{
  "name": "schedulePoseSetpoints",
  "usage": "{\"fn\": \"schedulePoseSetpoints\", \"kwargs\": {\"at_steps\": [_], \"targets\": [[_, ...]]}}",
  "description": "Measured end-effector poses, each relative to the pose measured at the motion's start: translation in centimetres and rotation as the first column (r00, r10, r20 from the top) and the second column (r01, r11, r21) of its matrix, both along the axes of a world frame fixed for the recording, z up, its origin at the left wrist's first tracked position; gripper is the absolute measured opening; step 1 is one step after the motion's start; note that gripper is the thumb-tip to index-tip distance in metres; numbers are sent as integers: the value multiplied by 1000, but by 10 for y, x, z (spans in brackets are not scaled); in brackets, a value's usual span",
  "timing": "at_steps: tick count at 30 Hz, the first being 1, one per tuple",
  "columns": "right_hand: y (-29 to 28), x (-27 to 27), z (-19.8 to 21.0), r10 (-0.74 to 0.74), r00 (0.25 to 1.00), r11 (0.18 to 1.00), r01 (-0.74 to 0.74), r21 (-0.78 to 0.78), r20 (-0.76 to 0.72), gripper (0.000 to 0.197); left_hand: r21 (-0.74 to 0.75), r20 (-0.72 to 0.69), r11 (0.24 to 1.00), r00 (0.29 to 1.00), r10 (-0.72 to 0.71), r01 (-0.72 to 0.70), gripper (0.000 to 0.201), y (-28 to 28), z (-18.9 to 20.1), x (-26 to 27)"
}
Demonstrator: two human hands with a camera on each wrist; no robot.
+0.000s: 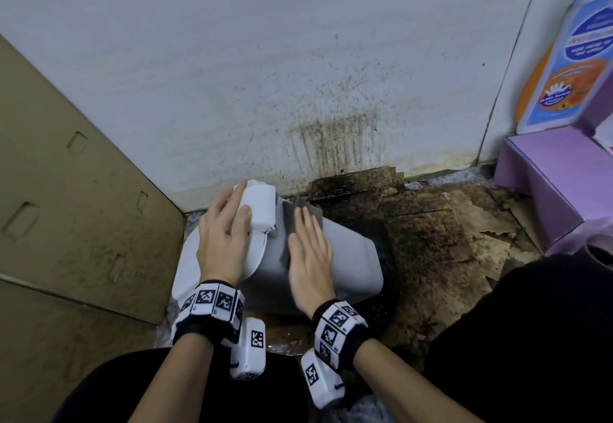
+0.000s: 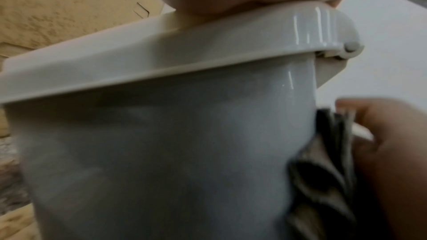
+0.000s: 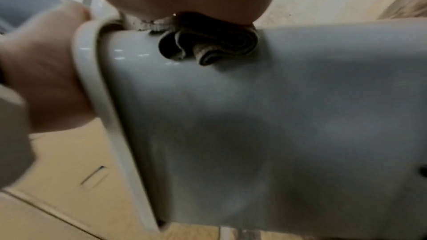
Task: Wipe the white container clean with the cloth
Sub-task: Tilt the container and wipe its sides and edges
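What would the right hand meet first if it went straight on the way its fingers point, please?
The right hand lies flat on the cloth; past its far edge, it would probably meet the stained wall first, though depth is unclear.

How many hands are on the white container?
2: the left hand holds the lid end of the white container; the right hand presses the cloth on its side.

A white wall point(image 1: 232, 57) has a brown stain point(image 1: 335, 137) low down. Left of the stain leans a cardboard panel point(image 1: 66, 190). Just below the stain, dirty torn cardboard sheets point(image 1: 431, 233) cover the floor. Right of it stands a purple box point(image 1: 557, 183).
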State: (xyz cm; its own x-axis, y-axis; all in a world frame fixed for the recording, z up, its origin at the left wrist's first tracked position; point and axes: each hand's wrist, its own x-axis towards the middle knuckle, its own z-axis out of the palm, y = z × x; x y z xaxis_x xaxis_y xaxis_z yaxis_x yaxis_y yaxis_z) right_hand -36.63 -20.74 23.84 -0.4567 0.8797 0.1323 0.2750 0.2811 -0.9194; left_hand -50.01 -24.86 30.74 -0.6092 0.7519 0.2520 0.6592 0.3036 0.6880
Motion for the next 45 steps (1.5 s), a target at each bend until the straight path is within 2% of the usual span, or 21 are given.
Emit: {"fn": "schedulePoseSetpoints", "kwargs": {"at_steps": [3,8,13,17,21,25,29,32,35,38,41,45], "targets": [[-1,-4,11,64,998,996,-62,69,-22,57,-1,-9,1000,1000,-12,12,58,0,0,1],[9,13,-12,39,997,963,-53,264,59,54,10,10,1000,1000,-13,13,57,-1,1,4],[18,21,-32,51,996,962,-68,263,70,54,40,36,999,999,-13,12,56,-3,1,-2],[28,39,-62,8,995,982,-26,185,95,54,51,47,999,999,-13,10,59,-4,3,-4],[37,69,-107,-101,989,994,105,-29,105,53,53,55,999,998,-13,10,57,-4,4,-1],[38,85,-124,-159,981,966,178,-185,114,54,52,52,999,999,-11,8,57,-1,4,1],[36,77,-117,-227,966,927,254,-278,123,48,73,53,997,999,4,-8,50,-1,5,4],[27,62,-96,-228,964,924,259,-280,139,53,75,53,997,998,26,-30,53,-2,4,3],[11,38,-66,-264,964,921,262,-287,35,56,74,58,997,998,23,-27,52,0,4,5],[-13,12,-28,-175,984,978,170,-117,-39,65,86,56,996,998,23,-27,49,0,3,6],[-29,-4,3,-46,995,998,48,28,-92,61,83,45,996,999,23,-27,52,0,3,6],[-29,0,1,-15,998,991,24,134,-66,54,70,40,998,999,-1,-2,50,-3,1,4]]}}
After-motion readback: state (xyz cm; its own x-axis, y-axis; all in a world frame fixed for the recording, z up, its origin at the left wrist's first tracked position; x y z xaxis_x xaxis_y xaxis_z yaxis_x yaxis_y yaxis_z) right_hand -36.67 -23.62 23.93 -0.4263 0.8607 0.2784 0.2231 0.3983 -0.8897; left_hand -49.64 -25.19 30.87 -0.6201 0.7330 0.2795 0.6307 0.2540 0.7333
